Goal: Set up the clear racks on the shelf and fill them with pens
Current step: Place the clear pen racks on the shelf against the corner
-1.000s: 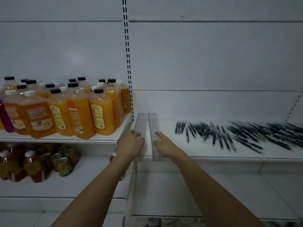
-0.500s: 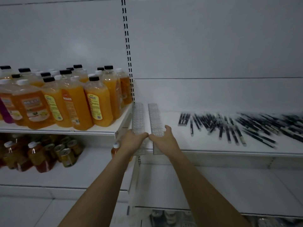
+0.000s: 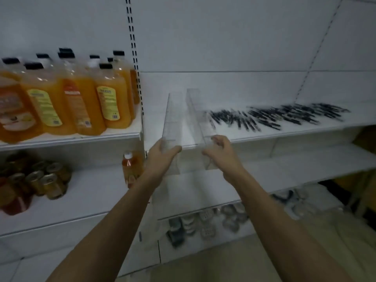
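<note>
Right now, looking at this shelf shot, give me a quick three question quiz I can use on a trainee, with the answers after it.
1. True or false: pens already fill the two clear racks.
2. Multiple choice: the left hand grips the near end of A) an orange bottle, B) the left clear rack, C) a can.
3. Fill in: the loose pens lie on the shelf to the ___ of the racks.

Key
1. False: both racks look empty, and the pens lie loose on the shelf.
2. B; the right hand grips the right clear rack.
3. Right.
</note>
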The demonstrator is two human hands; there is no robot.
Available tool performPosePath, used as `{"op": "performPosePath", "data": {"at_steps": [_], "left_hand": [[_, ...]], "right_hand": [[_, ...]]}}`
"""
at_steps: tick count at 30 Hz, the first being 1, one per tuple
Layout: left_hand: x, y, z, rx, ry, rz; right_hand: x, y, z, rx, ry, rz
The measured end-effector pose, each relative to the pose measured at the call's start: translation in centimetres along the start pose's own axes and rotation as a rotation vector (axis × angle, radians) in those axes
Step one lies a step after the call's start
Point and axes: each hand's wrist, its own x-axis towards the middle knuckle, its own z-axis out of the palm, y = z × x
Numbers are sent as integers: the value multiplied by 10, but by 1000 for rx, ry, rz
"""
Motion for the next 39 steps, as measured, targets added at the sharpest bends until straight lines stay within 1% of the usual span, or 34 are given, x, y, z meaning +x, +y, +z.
{"op": "performPosePath", "data": {"at_steps": [2,5,7,11,15,18,22,24,29,34,39], "left_hand": [[-22,-11,7,-84,-65,39],[-39,-23,36,-169,-129,6],[-53,-32,65,-174,-197,7],[-86,-36,125,-165,-393,1],[-116,-36,194,-141,-540,-31],[-135,-33,251,-129,-632,-55],[-152,-24,330,-64,-710,-65],[-153,-22,358,-45,-725,-63],[-164,-10,450,-34,-805,-29],[-154,2,522,-54,-859,4],[-124,-1,599,-56,-895,31]], "right_hand": [[-38,17,-22,73,80,1],[-92,39,-51,147,233,0],[-124,55,-72,176,342,18],[-173,84,-122,172,579,62],[-205,106,-177,172,713,86],[-219,119,-224,168,757,88],[-233,130,-298,178,787,107],[-236,130,-326,186,780,104],[-238,134,-415,155,822,119],[-219,143,-479,136,867,130],[-176,166,-540,105,898,138]]}}
